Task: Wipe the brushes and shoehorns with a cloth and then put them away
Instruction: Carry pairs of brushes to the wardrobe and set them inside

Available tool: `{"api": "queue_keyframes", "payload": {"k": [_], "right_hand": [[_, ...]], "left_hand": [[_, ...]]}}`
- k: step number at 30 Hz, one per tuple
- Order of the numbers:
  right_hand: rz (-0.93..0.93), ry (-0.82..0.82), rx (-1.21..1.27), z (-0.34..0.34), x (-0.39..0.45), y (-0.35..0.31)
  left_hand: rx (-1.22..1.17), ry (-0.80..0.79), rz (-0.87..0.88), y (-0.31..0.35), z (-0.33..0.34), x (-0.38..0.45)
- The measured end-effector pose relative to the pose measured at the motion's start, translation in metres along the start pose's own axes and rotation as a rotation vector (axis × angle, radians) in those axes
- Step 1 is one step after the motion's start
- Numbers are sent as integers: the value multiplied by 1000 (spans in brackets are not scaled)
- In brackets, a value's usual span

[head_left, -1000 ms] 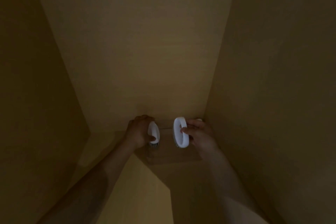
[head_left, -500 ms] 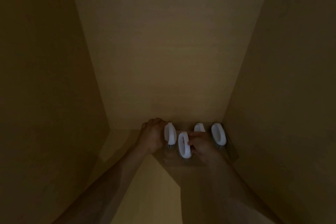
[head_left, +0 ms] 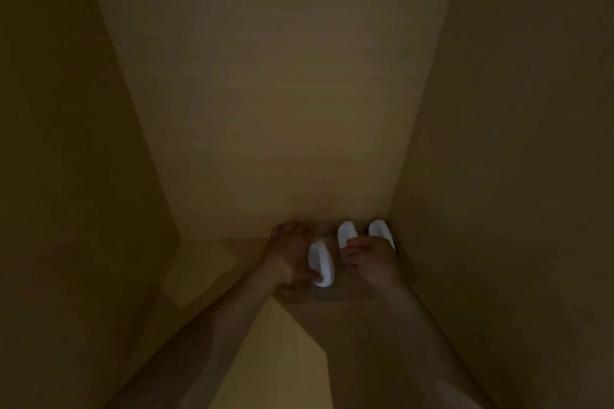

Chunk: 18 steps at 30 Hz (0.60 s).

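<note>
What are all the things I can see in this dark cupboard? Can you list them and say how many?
white brushes: 3 showing; one at the front in the left hand, its bristles facing down; two more, and, side by side at the back right, partly hidden behind the right hand.
shelf: 1, brownish, low in the right corner, under the brushes.
cupboard walls: yellowish tan, dim, on the left, back and right.
left hand: 1, grips the front brush.
right hand: 1, above the shelf in front of the back brushes; too dark to tell whether its fingers hold anything.
</note>
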State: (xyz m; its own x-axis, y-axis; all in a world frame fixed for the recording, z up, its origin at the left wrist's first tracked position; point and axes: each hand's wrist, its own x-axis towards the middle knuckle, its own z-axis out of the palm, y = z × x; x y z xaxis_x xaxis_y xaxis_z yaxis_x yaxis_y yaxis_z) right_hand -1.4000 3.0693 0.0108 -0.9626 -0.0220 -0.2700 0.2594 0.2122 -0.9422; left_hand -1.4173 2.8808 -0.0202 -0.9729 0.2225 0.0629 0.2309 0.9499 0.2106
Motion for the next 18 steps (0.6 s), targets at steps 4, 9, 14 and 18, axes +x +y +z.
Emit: {"api": "queue_keyframes", "payload": {"k": [4, 9, 14, 18], "right_hand": [[-21, 41, 8, -13, -10, 10], [-8, 57, 14, -26, -21, 18], [-61, 39, -20, -32, -32, 21], [-63, 36, -24, -33, -31, 23]], "left_hand": [[56, -54, -18, 6, 1, 5], [57, -90, -5, 9, -4, 15], [42, -77, 1, 13, -8, 25], [66, -88, -13, 11, -13, 36]]}}
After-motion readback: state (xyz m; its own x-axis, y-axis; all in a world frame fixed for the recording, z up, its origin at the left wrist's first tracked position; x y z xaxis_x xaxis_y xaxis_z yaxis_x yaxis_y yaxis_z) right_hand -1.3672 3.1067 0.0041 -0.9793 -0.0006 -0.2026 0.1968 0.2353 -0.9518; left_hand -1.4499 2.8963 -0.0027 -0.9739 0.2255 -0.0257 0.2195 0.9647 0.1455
